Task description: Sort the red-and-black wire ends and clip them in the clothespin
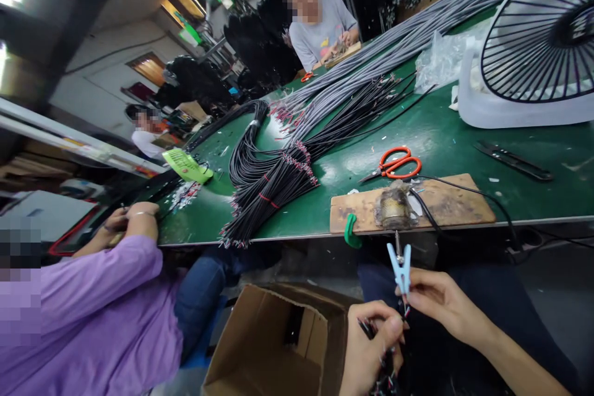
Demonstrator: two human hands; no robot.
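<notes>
Currently, head view: lower right of frame, left hand point(374, 343) has fingers clasping thin black cables point(366, 327), coloured wire ends showing; right hand point(431, 297) pinches blue clothespin point(403, 275) at shaft point(398, 245) of motor-like cylinder point(393, 209) on wooden board point(459, 201), worktop point(343, 162) edge. Work looks midway: held cables seem unfinished; black cable bundle point(260, 198), centre, shows coloured ends. Finished or remaining count: cannot tell.

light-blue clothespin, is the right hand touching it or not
Touching: the head view shows the right hand pinching the lower end of the light-blue clothespin, with no gap between them.
</notes>
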